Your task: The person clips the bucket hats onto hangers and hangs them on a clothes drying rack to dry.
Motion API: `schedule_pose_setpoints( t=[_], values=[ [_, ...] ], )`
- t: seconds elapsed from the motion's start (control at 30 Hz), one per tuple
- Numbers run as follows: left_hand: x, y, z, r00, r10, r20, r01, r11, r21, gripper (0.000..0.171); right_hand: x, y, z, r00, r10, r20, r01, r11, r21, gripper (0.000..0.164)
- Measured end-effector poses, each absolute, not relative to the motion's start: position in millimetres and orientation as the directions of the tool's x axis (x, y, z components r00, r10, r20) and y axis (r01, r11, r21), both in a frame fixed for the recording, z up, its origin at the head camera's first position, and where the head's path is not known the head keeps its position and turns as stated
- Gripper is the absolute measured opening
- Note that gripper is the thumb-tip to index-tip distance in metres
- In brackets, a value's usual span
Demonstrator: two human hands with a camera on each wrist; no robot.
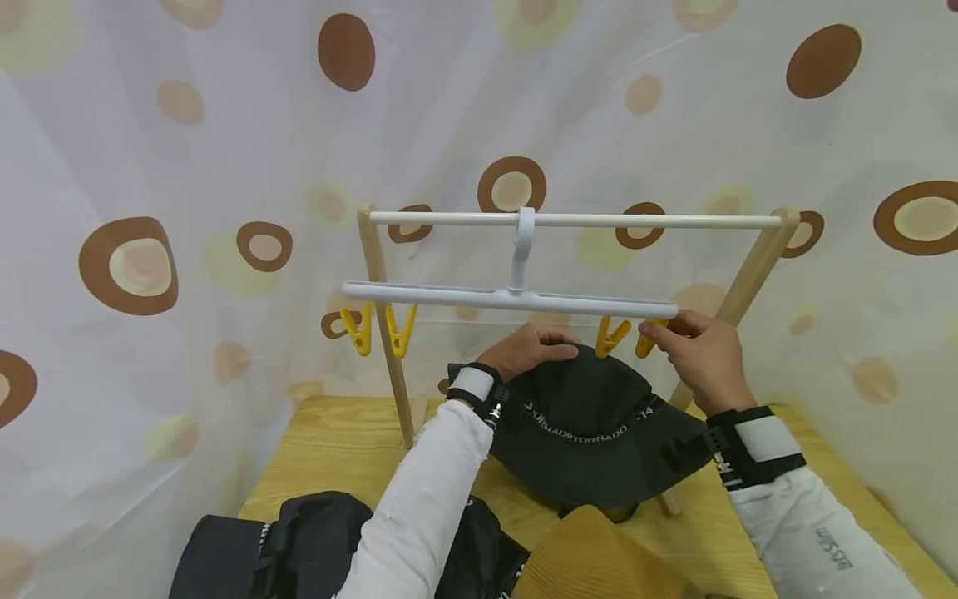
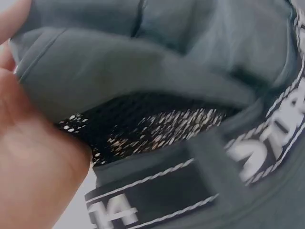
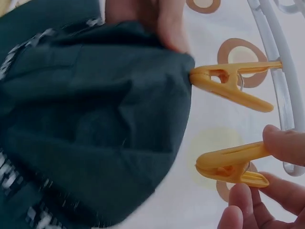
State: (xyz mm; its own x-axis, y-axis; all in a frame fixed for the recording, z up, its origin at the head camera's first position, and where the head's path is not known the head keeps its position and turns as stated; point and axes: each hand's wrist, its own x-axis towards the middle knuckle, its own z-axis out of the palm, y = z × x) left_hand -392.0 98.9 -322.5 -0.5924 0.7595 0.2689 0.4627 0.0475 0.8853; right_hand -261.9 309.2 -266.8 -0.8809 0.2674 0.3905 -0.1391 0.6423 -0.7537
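A dark green bucket hat (image 1: 591, 416) with white lettering round its band hangs below the white hanger (image 1: 516, 298). My left hand (image 1: 524, 349) pinches the crown's edge; in the left wrist view its mesh lining (image 2: 157, 126) shows. The inner right yellow clip (image 3: 228, 81) meets the crown's edge at its tip, and seems to bite it. At the hanger's right end my right hand (image 1: 703, 353) pinches the handles of the outer yellow clip (image 3: 233, 164). That clip's tip is apart from the hat, its mouth looking nearly closed.
The hanger hooks over a white rod (image 1: 644, 221) on a wooden stand (image 1: 756, 266). Two more yellow clips (image 1: 400, 333) dangle at its left. Black hats (image 1: 322, 532) and a tan straw hat (image 1: 599, 557) lie at the front of the wooden table (image 1: 322, 441).
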Motion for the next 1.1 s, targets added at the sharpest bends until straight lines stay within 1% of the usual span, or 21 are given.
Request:
schedule_pose_setpoints(
  t=[0.1,0.17,0.27,0.37,0.4,0.5,0.63,0.8,0.93,1.1],
  values=[
    [-388,109,-324,-0.570,0.784,0.247,0.427,0.026,0.904,0.023,-262,305,-266,-0.883,0.270,0.384,-0.136,0.637,-0.759,0.050],
    [-384,117,-326,-0.585,0.779,0.226,0.395,0.031,0.918,0.025,-262,302,-266,-0.889,0.267,0.371,-0.132,0.628,-0.767,0.052],
    [-377,131,-330,-0.661,0.723,0.200,0.341,0.053,0.939,0.028,-263,297,-267,-0.898,0.250,0.361,-0.143,0.611,-0.779,0.054],
    [-372,141,-334,-0.733,0.651,0.196,0.297,0.047,0.954,0.028,-264,293,-267,-0.899,0.230,0.374,-0.165,0.613,-0.773,0.052],
    [-371,144,-336,-0.750,0.631,0.197,0.289,0.045,0.956,0.028,-264,292,-267,-0.896,0.223,0.384,-0.174,0.619,-0.766,0.050],
    [-369,148,-340,-0.771,0.603,0.203,0.284,0.040,0.958,0.027,-262,290,-266,-0.887,0.218,0.407,-0.191,0.629,-0.754,0.046],
    [-367,152,-339,-0.768,0.606,0.207,0.304,0.061,0.951,0.026,-260,293,-266,-0.877,0.224,0.425,-0.202,0.630,-0.750,0.041],
    [-362,157,-336,-0.737,0.638,0.225,0.336,0.056,0.940,0.026,-258,302,-268,-0.885,0.211,0.416,-0.211,0.613,-0.761,0.040],
    [-360,161,-336,-0.730,0.646,0.226,0.324,0.036,0.945,0.025,-258,310,-270,-0.906,0.189,0.380,-0.203,0.593,-0.779,0.047],
    [-359,164,-338,-0.732,0.644,0.223,0.320,0.036,0.947,0.024,-259,314,-270,-0.926,0.203,0.318,-0.157,0.559,-0.814,0.053]
  ],
)
